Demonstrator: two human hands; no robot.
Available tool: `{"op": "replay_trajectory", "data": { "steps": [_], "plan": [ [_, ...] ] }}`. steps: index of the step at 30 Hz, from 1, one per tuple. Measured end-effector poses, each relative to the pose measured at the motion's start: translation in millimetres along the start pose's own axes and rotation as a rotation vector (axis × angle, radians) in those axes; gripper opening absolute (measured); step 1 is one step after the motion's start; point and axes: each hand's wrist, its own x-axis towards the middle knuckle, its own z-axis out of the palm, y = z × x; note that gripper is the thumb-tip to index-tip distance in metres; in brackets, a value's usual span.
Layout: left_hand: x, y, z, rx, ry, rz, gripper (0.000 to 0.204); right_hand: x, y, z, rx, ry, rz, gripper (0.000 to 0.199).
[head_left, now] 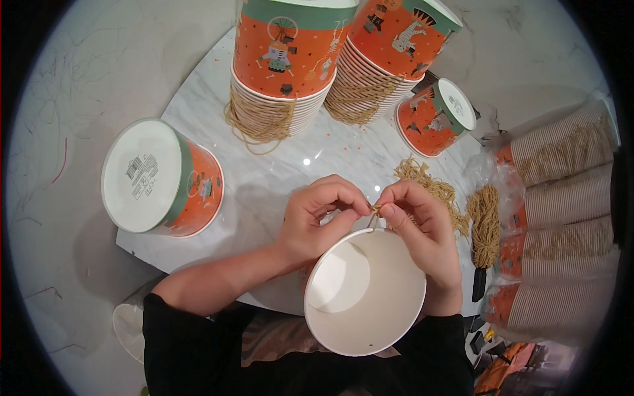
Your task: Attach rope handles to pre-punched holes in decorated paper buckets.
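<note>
A white-lined paper bucket [370, 330] tilts against my front, its open mouth facing up toward me. At its far rim a tan cord [374, 212] comes up from the wall. My left hand [323, 214] pinches the cord between thumb and forefinger. Close beside it, my right hand [419, 224] pinches the same cord, fingertips nearly meeting the left ones. Whether the cord is knotted there is too small to tell. Behind my right hand lies a loose heap of tan cords [432, 191] on the marble-patterned table [264, 178].
Two tall stacks of orange buckets, a left stack [284, 59] and a right stack [389, 53], stand at the back with cords hanging. Upturned buckets sit at left [145, 178] and back right [436, 119]. A cord bundle [484, 224] and bagged bucket stacks [561, 204] are at right.
</note>
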Motion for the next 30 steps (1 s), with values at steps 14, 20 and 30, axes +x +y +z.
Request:
{"op": "replay_trajectory", "data": {
  "steps": [14, 20, 30],
  "plan": [
    [4, 4, -5, -0.181, -0.024, -0.223, 0.008, 1, -7, -2, -0.386, 0.004, -0.273, 0.017],
    [5, 1, -3, -0.309, -0.035, -0.235, 0.006, 0, -8, 1, -0.507, -0.011, -0.337, 0.016],
    [6, 2, -8, -0.311, -0.029, -0.224, 0.007, -1, -9, -4, -0.488, 0.043, -0.409, 0.011]
  ]
}}
